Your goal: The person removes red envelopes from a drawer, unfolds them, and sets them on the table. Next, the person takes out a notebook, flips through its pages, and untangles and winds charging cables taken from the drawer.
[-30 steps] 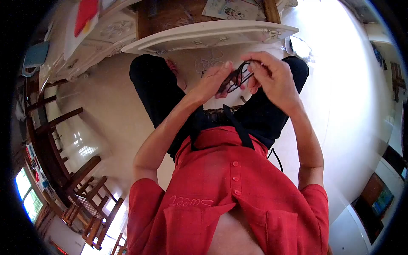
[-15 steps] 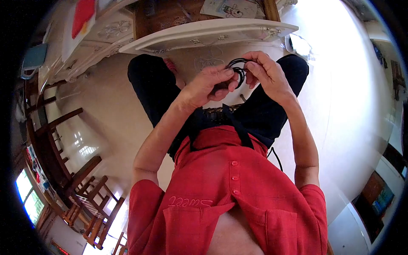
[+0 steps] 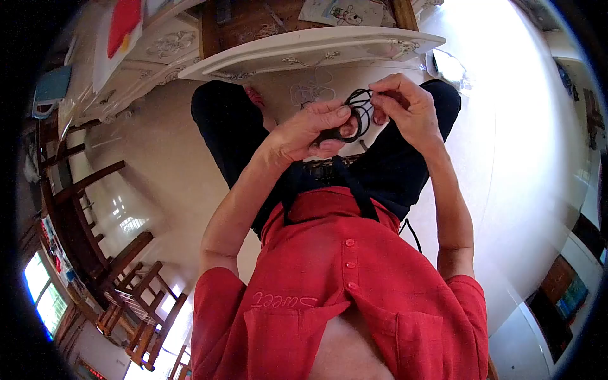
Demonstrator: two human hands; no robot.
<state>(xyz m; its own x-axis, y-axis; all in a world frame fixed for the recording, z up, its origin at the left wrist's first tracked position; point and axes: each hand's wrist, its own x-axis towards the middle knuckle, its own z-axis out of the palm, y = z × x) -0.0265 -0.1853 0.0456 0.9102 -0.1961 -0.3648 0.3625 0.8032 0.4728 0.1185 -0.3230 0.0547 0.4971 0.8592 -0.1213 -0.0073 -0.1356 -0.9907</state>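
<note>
A thin black cable, wound in several loops, is held between my two hands above my knees. My left hand is closed round the left side of the coil, with the thumb pressed on top. At the upper right of the loops, the fingertips of my right hand pinch a strand of the same cable. The loops bulge open between the hands. The cable's ends are hidden.
An open drawer with a white front, holding papers, stands just beyond my knees. A tangled white cord lies on the floor below it. Wooden chairs are at the left.
My right hand has moved slightly right, away from my left, pinching a strand. The coil has spread and shows larger loops. My left hand has barely moved.
</note>
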